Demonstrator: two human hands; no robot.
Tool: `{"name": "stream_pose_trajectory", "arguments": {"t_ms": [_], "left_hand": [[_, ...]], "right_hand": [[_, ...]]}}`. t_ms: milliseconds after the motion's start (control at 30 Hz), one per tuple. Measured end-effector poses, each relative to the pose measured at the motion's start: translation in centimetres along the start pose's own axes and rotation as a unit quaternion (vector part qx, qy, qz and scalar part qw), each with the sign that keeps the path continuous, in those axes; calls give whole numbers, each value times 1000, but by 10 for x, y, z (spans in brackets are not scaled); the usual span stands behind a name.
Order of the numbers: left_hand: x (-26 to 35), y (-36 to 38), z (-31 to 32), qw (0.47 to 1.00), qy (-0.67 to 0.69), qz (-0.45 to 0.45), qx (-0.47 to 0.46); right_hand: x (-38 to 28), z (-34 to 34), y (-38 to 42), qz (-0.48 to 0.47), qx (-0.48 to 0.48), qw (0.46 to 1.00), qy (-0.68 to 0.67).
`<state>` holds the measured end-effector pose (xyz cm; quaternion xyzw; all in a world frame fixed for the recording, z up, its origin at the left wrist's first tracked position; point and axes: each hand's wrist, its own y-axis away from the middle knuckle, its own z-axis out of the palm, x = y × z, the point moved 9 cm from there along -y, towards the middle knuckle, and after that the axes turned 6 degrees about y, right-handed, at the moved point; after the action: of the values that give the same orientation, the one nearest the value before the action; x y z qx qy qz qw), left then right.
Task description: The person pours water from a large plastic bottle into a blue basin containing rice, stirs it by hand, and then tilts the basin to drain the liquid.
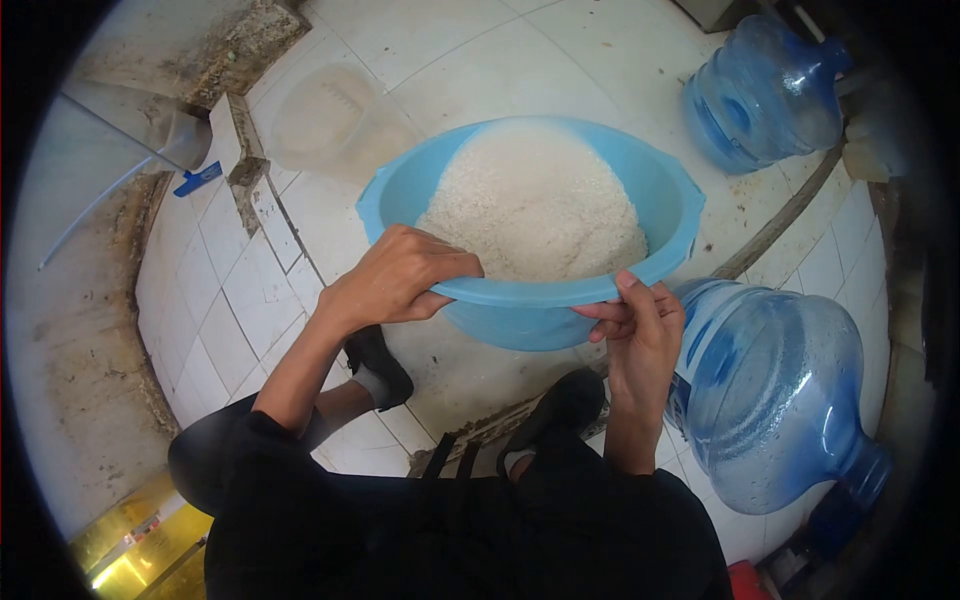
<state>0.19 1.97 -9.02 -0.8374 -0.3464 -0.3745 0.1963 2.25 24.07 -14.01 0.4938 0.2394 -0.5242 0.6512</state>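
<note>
A large light-blue basin [670,225] stands in front of me, holding a heap of white, rice-like grains [535,205]. The near rim is gripped at its left part by my left hand [400,275], with the fingers curled over the edge. Farther right on the same rim is my right hand [640,325], its thumb on top and its fingers underneath. The basin's bottom and what it rests on are hidden.
Two big blue-tinted water bottles lie on the right, one near [775,390] and one farther off [765,95]. A blue-headed squeegee [198,179] leans at the left. My shoes [375,370] are below the basin on the tiled floor [500,65].
</note>
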Motion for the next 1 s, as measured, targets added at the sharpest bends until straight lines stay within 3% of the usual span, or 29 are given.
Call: {"name": "stream_pose_trajectory", "arguments": {"t_ms": [233, 400, 1000], "left_hand": [[-1, -1, 0, 999, -23, -13, -34], [-1, -1, -3, 1000, 1, 0, 8], [-5, -1, -7, 1000, 5, -20, -2]], "right_hand": [[1, 1, 0, 15, -3, 1000, -4], [1, 4, 0, 4, -19, 1000, -3], [0, 11, -2, 15, -35, 999, -15]]}}
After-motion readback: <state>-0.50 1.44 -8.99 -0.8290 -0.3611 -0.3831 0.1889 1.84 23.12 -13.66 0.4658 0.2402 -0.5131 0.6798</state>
